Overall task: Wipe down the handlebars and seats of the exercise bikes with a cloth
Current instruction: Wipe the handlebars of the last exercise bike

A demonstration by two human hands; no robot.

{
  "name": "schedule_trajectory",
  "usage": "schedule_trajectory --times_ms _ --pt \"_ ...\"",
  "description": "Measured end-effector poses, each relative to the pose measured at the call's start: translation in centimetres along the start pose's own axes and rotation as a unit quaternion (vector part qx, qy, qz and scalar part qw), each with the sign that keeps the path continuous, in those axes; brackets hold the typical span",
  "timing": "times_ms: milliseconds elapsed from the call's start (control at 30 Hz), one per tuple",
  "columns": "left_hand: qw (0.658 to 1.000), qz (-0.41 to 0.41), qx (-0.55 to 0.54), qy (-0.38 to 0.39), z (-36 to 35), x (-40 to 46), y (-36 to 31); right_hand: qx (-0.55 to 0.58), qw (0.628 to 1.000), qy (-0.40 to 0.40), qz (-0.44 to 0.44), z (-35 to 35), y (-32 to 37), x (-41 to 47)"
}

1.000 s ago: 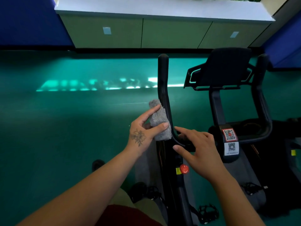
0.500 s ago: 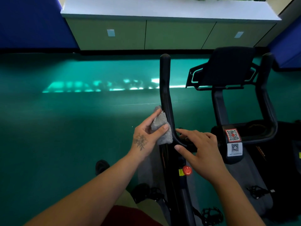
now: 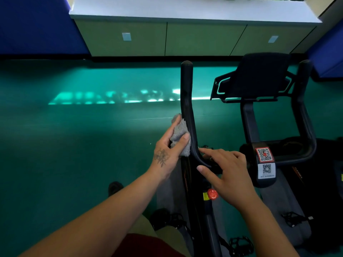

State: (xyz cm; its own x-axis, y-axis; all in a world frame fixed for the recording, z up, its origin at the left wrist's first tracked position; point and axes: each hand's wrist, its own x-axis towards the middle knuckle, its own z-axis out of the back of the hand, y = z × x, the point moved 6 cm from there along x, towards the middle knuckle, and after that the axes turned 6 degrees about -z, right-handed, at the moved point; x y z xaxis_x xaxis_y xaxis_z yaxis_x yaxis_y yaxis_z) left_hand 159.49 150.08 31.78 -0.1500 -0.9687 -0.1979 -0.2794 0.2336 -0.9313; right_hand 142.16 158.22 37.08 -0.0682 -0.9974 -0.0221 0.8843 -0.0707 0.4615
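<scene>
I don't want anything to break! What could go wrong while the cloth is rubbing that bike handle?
The grey cloth is only pinched in the left hand against the handlebar, so it might slip to the floor. The right hand rests just above the red knob and could bump it. The handlebar's top end might get missed.

Green floor (image 3: 74, 154) stretches out ahead of me, with a bright band of light (image 3: 115, 98) across it. On the far side stands a low cabinet (image 3: 185, 38) with a white top, flanked left and right by blue walls (image 3: 33, 25).
</scene>
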Motion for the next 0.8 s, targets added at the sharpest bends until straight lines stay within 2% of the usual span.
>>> schedule_trajectory --times_ms 167,367,633,800 --pt "1.0 -0.012 0.007 -0.023 -0.5 1.2 -1.5 -0.012 1.0 -0.002 0.003 0.0 0.0 0.0" --pt "0.999 -0.003 -0.035 -0.037 -1.1 4.1 -3.6 -0.005 1.0 -0.002 -0.002 0.0 0.0 -0.1" --pt "0.998 0.03 -0.047 -0.029 -0.4 0.7 -0.3 -0.006 1.0 -0.009 0.0 0.0 0.1 -0.1" --pt "0.998 0.024 -0.051 -0.035 -0.6 3.0 -1.1 -0.006 1.0 -0.005 -0.004 0.0 -0.1 -0.1"
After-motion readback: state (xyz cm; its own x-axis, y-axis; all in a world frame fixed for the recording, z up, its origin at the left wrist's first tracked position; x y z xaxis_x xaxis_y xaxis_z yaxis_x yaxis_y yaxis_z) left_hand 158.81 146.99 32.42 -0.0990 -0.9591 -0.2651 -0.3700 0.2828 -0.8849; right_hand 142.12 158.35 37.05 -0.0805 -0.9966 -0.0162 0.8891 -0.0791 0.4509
